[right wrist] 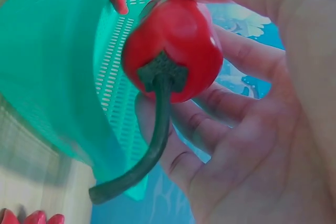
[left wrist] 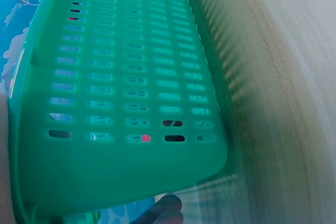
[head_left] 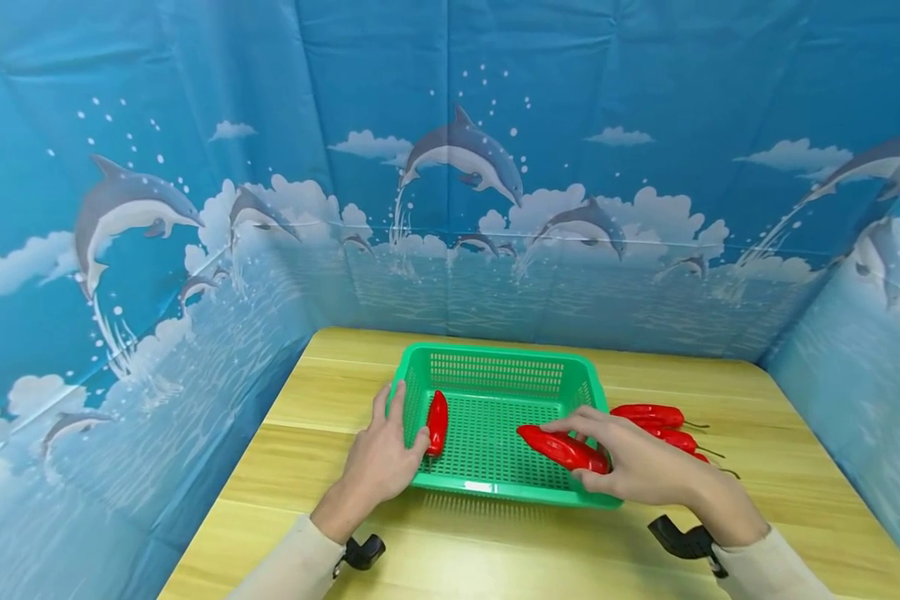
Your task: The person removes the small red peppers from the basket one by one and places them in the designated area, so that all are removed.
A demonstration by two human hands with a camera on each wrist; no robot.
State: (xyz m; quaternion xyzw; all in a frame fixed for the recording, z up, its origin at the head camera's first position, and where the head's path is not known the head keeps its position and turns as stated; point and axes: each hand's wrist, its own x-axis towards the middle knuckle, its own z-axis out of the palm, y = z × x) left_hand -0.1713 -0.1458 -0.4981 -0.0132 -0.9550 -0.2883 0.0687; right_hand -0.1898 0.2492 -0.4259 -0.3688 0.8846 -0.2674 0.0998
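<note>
My left hand (head_left: 382, 458) holds the left rim of a green plastic basket (head_left: 495, 493), its thumb over the inside edge. In the left wrist view the slotted basket wall (left wrist: 115, 174) fills much of the picture. One red chili pepper (head_left: 437, 423) lies inside the basket along the left side, close to that thumb. My right hand (head_left: 637, 457) grips another red pepper (head_left: 566, 450) above the basket's right part, thumb on one side and fingers on the other. Its curved green stem (right wrist: 160, 124) points toward the wrist camera.
Several more red peppers (head_left: 648, 415) lie on the wooden table (head_left: 292, 492) just right of the basket, partly hidden behind my right hand. A blue dolphin-print sheet (head_left: 450, 283) hangs around the table's back and sides.
</note>
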